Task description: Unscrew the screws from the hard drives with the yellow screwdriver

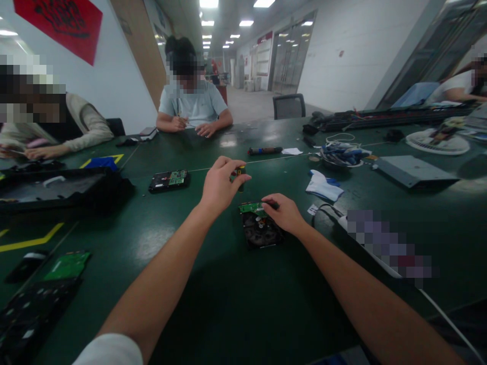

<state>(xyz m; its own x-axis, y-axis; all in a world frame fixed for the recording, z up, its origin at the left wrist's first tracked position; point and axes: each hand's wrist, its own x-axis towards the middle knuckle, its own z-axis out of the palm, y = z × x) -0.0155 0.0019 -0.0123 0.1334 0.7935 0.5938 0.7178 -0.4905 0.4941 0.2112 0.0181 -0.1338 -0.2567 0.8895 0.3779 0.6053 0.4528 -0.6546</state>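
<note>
In front of me a hard drive (pixel 262 230) lies on the green tabletop, its underside with a green circuit board facing up. My right hand (pixel 283 213) is closed at the drive's upper right corner, fingers curled on the board's edge. Just beyond the drive, my left hand (pixel 224 185) pinches a short black-and-yellow cylinder (pixel 241 178) between thumb and fingers, held upright. Its exact kind is too small to make out. A second hard drive (pixel 169 180) lies to the left of my left hand, circuit board up.
White-and-blue gloves (pixel 323 186) and a power strip (pixel 375 248) lie at right, near a grey metal box (pixel 414 170). A screwdriver-like tool (pixel 265 150) lies ahead. Left are a black tray (pixel 57 187) and more drives (pixel 41 299). A person (pixel 194 101) sits opposite.
</note>
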